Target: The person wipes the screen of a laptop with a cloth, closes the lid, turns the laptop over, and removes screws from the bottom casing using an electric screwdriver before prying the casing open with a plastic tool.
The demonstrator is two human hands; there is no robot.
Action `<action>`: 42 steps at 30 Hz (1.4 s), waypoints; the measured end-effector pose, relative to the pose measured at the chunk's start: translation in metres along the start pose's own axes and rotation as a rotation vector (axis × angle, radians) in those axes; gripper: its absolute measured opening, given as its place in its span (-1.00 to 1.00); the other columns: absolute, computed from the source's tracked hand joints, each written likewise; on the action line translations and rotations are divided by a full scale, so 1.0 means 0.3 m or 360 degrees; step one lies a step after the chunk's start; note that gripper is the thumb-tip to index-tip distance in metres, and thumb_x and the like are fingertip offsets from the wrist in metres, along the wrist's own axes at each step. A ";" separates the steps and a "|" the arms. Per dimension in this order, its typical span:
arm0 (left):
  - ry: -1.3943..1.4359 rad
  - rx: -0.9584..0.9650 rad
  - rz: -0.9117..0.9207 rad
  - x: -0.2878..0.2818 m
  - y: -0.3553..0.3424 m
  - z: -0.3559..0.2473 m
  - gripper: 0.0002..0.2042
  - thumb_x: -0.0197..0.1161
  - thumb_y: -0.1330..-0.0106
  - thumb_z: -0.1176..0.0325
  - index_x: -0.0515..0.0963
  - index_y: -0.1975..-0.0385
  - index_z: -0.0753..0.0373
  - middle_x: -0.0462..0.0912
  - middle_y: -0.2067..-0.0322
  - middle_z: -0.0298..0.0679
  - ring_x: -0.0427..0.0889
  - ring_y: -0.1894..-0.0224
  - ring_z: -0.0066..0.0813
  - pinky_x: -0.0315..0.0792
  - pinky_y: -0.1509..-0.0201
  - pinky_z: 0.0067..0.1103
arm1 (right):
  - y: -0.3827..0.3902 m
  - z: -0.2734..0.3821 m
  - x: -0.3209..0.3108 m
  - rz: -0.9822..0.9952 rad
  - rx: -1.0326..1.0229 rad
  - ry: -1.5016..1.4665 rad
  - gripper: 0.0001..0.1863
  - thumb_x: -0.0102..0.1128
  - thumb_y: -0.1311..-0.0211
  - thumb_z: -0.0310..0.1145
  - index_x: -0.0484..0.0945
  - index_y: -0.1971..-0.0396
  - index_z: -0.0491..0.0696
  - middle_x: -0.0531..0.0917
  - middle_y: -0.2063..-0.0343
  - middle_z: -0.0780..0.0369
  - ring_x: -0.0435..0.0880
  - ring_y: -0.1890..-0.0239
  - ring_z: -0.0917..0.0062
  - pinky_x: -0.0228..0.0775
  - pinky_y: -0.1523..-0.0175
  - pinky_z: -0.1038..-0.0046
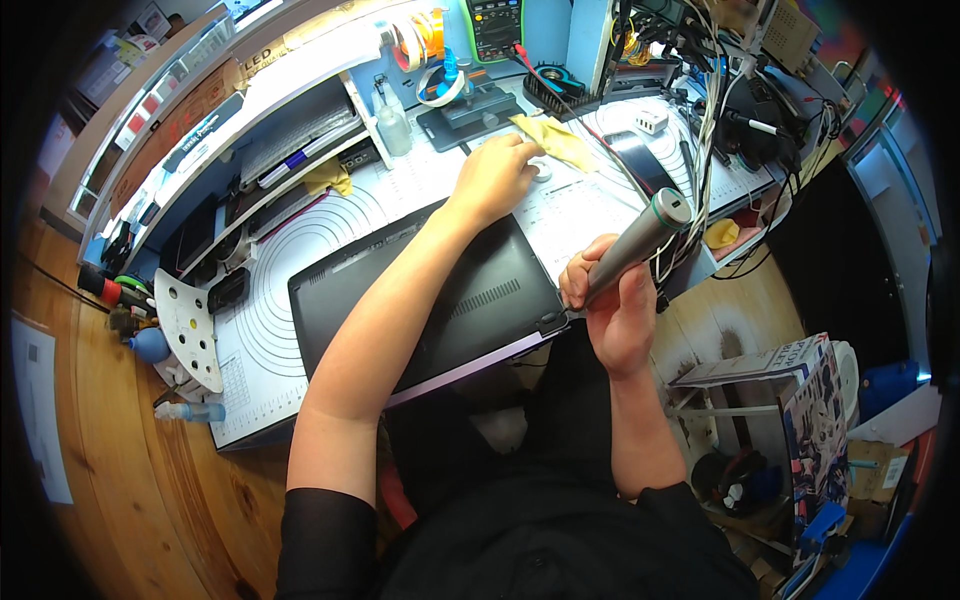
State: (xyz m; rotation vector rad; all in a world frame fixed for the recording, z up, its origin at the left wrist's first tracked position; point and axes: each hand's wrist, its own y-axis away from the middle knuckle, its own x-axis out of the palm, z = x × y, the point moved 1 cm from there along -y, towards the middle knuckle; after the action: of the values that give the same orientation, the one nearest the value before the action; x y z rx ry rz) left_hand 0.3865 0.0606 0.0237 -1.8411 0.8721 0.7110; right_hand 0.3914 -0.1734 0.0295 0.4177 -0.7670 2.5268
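Observation:
A black laptop (470, 290) lies bottom side up on the mat before me, its vent slots showing. My left arm reaches over it. Beyond its far edge, my left hand (493, 180) has its fingers curled down beside a small white round piece (541, 172) and a yellow cloth (553, 142); whatever is between the fingertips is hidden. My right hand (615, 305) is wrapped round a grey cylindrical electric screwdriver (638, 240) at the laptop's right corner. The tool's rear end tilts up and away, and its tip points down toward that corner.
A dark phone (643, 163) and a white multi-port charger (651, 121) lie at the far right, near hanging cables (705, 190). A clear bottle (391, 120) and a green multimeter (496, 28) stand at the back. Shelves (290, 170) line the left; a perforated white holder (187, 330) sits at the left edge.

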 end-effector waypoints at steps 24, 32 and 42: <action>0.0482 0.0242 0.0489 -0.188 0.242 -0.225 -0.86 0.34 -0.18 0.46 0.62 0.28 0.29 0.64 0.35 -0.10 0.65 0.24 -0.08 0.50 0.13 -0.31 | 0.000 0.006 0.028 0.0013 0.0038 0.0101 -0.40 -0.10 -0.51 0.19 0.39 0.04 -0.16 0.47 0.40 0.21 0.43 0.36 0.53 0.29 0.19 0.45; 0.0561 0.0233 0.0819 -0.160 0.281 -0.241 -0.85 0.39 -0.14 0.47 0.59 0.31 0.24 0.65 0.33 -0.12 0.66 0.24 -0.07 0.50 0.15 -0.30 | 0.003 0.000 0.023 -0.0009 0.0005 0.0075 -0.41 -0.10 -0.51 0.18 0.38 0.04 -0.16 0.48 0.40 0.21 0.42 0.36 0.53 0.29 0.16 0.45; 0.0665 0.0151 0.0938 -0.161 0.282 -0.286 -0.81 0.42 -0.11 0.44 0.60 0.31 0.27 0.65 0.33 -0.12 0.67 0.26 -0.11 0.51 0.16 -0.32 | -0.005 -0.004 0.001 0.0020 -0.0102 -0.0156 -0.45 -0.18 -0.58 0.11 0.38 -0.01 -0.17 0.50 0.36 0.21 0.43 0.33 0.58 0.29 0.16 0.52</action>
State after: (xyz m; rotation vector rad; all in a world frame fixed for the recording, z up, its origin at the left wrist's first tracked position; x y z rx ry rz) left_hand 0.2987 -0.0307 0.0516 -1.6754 1.7342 0.6236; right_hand 0.3917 -0.1715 0.0292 0.5198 -0.8872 2.5011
